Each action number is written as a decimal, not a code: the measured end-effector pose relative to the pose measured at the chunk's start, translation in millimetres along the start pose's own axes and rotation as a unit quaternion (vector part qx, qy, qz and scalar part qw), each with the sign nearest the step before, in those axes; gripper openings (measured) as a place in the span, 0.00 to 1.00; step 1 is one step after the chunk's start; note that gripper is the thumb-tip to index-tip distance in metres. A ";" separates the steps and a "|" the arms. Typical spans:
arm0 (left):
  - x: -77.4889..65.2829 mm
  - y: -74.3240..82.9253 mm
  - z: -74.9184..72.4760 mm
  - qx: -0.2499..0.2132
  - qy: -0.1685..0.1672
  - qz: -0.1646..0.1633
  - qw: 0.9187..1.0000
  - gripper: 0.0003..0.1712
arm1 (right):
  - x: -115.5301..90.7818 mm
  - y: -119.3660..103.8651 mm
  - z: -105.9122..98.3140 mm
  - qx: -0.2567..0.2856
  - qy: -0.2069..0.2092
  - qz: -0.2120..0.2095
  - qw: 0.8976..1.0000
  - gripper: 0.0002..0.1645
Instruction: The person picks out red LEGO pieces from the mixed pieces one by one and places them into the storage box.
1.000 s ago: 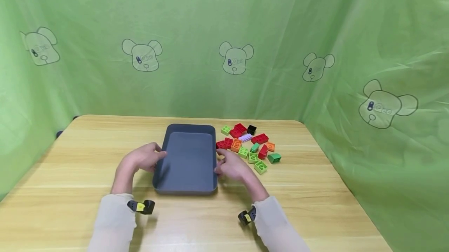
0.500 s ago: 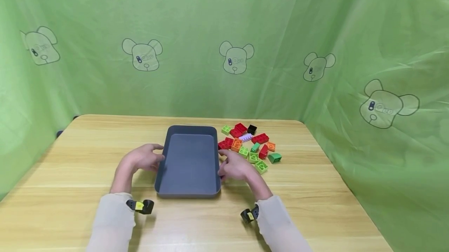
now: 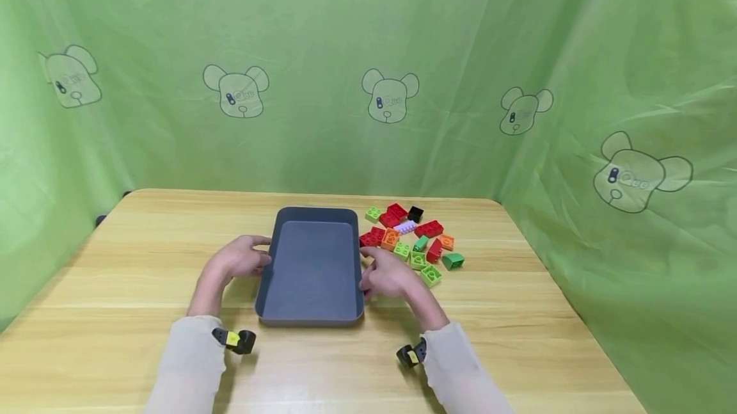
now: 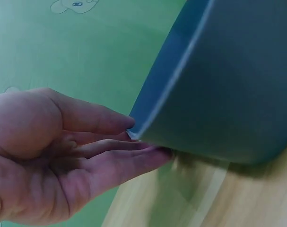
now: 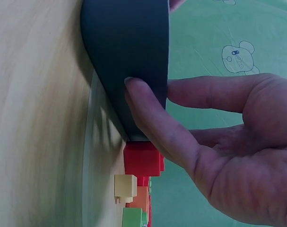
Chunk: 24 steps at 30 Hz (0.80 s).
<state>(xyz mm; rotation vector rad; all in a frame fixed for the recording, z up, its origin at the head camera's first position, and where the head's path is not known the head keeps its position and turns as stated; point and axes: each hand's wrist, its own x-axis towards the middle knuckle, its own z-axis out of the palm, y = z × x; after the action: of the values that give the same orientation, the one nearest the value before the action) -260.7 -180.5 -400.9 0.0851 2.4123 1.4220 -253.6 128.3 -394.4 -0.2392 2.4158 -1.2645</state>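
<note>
A dark grey rectangular tray [image 3: 314,273] lies between both hands in the head view, its inside bare. My left hand [image 3: 242,256] grips its left side; in the left wrist view the thumb [image 4: 119,121] meets the rim and the other fingers [image 4: 134,163] reach along below it. On the opposite side my right hand [image 3: 386,273] holds the wall. There, in the right wrist view, one fingertip [image 5: 138,92] presses the outer face while another finger [image 5: 200,92] meets the rim. Loose toy building bricks lie just beyond the right hand, including a red brick [image 5: 141,159].
On the wooden table [image 3: 495,331], several toy bricks spread right of the tray: a black brick [image 3: 415,214], a lilac brick [image 3: 405,227], a dark green brick [image 3: 453,261] and a lime brick [image 3: 430,275]. A green curtain [image 3: 322,145] hangs behind the table.
The tray has shifted slightly right and towards the person, with both hands staying at its sides. Over the last half second it barely moves; the bricks lie as before.
</note>
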 end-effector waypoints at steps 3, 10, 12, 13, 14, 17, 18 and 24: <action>1.8 -0.6 0.1 0.014 0.019 0.005 1.000 0.34 | 0.2 0.4 0.0 0.000 -0.001 -0.003 1.000 0.49; 4.8 -1.7 -0.4 0.021 0.036 0.007 0.999 0.31 | -1.8 0.0 -0.9 -0.009 0.002 0.001 1.000 0.48; 5.2 -2.2 0.0 0.015 0.032 0.009 0.999 0.31 | -2.7 1.3 -1.3 -0.007 0.003 0.003 1.000 0.48; 5.5 -2.8 -0.1 0.011 0.031 0.009 0.999 0.31 | -2.8 2.1 -1.3 -0.005 0.002 0.002 1.000 0.49; 5.7 -3.6 -0.2 0.008 0.031 0.010 0.999 0.32 | -2.8 2.8 -1.2 -0.002 0.000 0.001 1.000 0.49; 6.0 -6.2 -0.4 -0.004 0.037 0.013 0.999 0.31 | -2.0 4.2 -0.9 0.008 -0.007 -0.005 1.000 0.50; 6.2 -7.2 -0.5 -0.011 0.041 0.015 0.999 0.30 | -1.5 4.4 -0.9 0.009 -0.009 -0.006 1.000 0.50; 7.3 -12.1 -3.7 -0.052 0.044 0.033 0.997 0.28 | -1.5 2.4 -1.2 0.013 -0.010 -0.009 1.000 0.50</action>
<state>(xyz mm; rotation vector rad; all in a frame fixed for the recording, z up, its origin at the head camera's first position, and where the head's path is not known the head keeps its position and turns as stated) -267.3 -188.1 -411.5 0.0801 2.4206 1.6105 -252.7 131.0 -395.4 -0.2661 2.3840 -1.2960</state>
